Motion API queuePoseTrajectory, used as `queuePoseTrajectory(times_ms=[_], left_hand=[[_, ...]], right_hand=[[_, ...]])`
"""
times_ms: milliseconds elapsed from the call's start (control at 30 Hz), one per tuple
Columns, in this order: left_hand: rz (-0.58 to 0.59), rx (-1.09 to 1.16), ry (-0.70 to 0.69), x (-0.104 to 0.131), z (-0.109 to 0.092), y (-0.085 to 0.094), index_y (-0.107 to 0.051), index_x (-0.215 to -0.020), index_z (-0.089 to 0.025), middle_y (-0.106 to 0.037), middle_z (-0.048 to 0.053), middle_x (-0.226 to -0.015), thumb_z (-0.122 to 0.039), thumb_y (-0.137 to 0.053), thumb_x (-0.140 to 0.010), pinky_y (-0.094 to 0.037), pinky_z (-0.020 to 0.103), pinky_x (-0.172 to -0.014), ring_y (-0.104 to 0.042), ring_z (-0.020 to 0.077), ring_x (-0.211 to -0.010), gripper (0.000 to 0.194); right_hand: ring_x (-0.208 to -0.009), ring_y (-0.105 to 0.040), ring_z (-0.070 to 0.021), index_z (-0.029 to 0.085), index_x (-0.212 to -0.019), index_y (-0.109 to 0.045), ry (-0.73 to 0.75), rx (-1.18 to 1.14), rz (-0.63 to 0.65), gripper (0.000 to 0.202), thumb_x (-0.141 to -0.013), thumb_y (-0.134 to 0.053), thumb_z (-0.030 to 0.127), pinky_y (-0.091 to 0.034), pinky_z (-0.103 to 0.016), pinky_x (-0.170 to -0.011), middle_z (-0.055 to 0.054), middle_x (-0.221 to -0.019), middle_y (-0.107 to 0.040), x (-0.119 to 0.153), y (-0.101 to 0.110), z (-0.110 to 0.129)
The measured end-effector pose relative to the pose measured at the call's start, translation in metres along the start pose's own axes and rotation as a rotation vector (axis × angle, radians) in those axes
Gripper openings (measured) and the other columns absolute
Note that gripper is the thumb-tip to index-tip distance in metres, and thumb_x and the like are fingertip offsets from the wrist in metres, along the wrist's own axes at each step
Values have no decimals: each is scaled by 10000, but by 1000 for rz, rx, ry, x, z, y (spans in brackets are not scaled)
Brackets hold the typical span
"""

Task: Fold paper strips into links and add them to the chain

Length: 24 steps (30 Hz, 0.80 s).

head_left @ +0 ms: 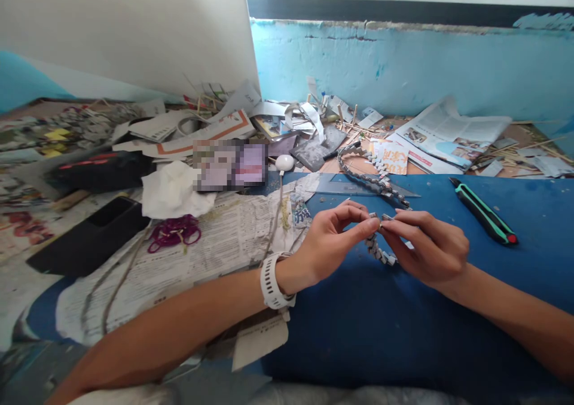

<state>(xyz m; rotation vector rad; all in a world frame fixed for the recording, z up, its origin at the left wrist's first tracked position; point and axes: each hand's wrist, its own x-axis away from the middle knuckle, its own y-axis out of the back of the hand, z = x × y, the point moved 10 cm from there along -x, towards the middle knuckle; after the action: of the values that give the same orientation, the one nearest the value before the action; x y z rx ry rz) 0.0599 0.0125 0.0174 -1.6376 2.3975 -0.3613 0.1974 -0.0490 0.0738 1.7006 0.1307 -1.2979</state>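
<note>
My left hand (338,236), with a white watch strap (272,282) on its wrist, pinches a small grey-white folded piece at the end of a zigzag chain (379,252) that seems made of folded paper links. Fingertip to fingertip with it, my right hand (430,246) grips another small folded piece beside that end. The chain hangs below the fingers. Behind the hands a looped length of similar chain (359,174) lies on the table; whether the two lengths join is hidden by my fingers.
A green-and-black utility knife (484,210) lies at right on the blue mat (533,273). Behind are a clear ruler (327,186), newspaper (452,136) and thin sticks. To the left are purple cord (174,233), white tissue (174,191), a black phone-like slab (89,236) and a cable (278,213).
</note>
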Motion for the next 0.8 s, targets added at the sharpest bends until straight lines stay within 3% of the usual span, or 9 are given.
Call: queuePoseTrajectory(times_ms=[467, 633, 800], left_hand=[[61, 45, -38, 1, 1, -4, -733, -842, -126, -608, 41, -938, -293, -807, -883, -486, 251, -826, -572, 122, -895, 188], [-23, 215, 63, 3, 17, 3, -726, -976, -164, -668, 31, -935, -324, -804, -893, -515, 277, -836, -625, 127, -877, 196], [-26, 194, 54, 4, 18, 4, -772, -972, -158, -716, 45, -948, -296, -832, -865, -516, 276, -860, -650, 135, -901, 185]], right_hand=[[-843, -779, -196, 192, -1128, -710, 50, -16, -28, 335, -826, -834, 115, -621, -279, -739, -79, -979, -777, -6, 4, 12], [-792, -759, -176, 209, -1128, -699, 1, -18, -40, 333, -835, -820, 106, -601, -277, -693, -68, -992, -770, -9, 9, 8], [-768, -742, -149, 210, -1102, -696, -62, -20, -43, 319, -832, -823, 96, -582, -250, -677, -60, -979, -759, -10, 7, 4]])
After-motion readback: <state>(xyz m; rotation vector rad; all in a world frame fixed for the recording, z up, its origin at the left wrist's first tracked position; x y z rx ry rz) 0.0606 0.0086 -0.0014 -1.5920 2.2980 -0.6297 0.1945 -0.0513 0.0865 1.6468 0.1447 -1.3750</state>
